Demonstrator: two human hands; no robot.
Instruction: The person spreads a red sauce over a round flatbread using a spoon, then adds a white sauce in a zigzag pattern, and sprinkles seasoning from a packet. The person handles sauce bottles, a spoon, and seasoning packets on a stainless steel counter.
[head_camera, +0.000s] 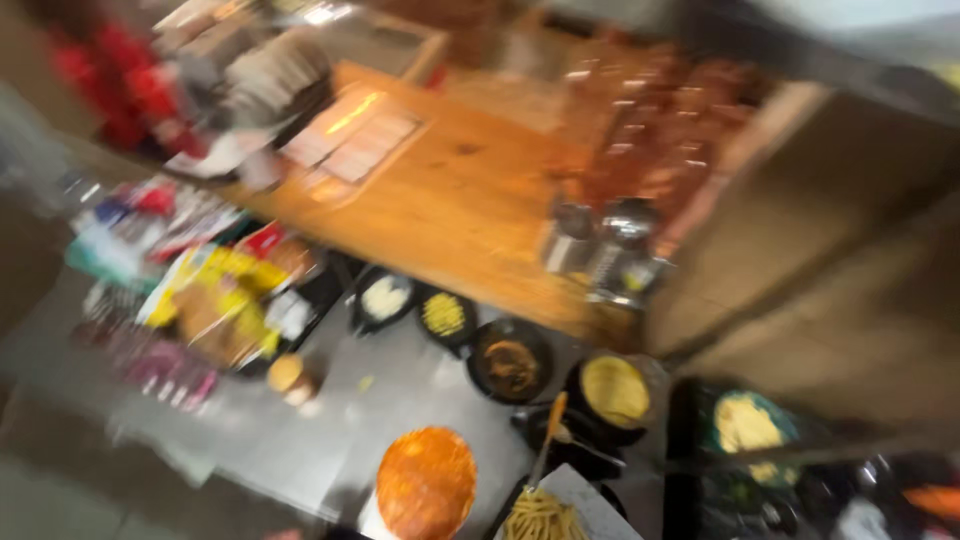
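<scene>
The whole view is smeared by motion, so edges are soft and fine detail is lost. Neither hand shows anywhere, so the grip of the left and of the right cannot be seen at all. Nearest the lower edge lies a round flat base spread with orange-red sauce (427, 483), its surface rough and matte, resting on a grey metal table (300, 440) with a dull brushed sheen. Just right of it sits a pale tray holding thin yellow sticks, probably fries (543, 518), and a utensil with an orange handle (549, 432) slants up from there. Beyond, a curved row of round dark bowls follows the table's far edge: one with white shreds (384, 297), one with yellow kernels (444, 314), one with a brown mix (511, 364), and a deeper tub of smooth yellow paste (614, 391). To the left lies a heap of glossy coloured packets (205, 290), crinkled and bright. Behind the bowls stretches a warm, smooth wooden counter (460, 200) carrying shiny metal shakers (610, 250).
</scene>
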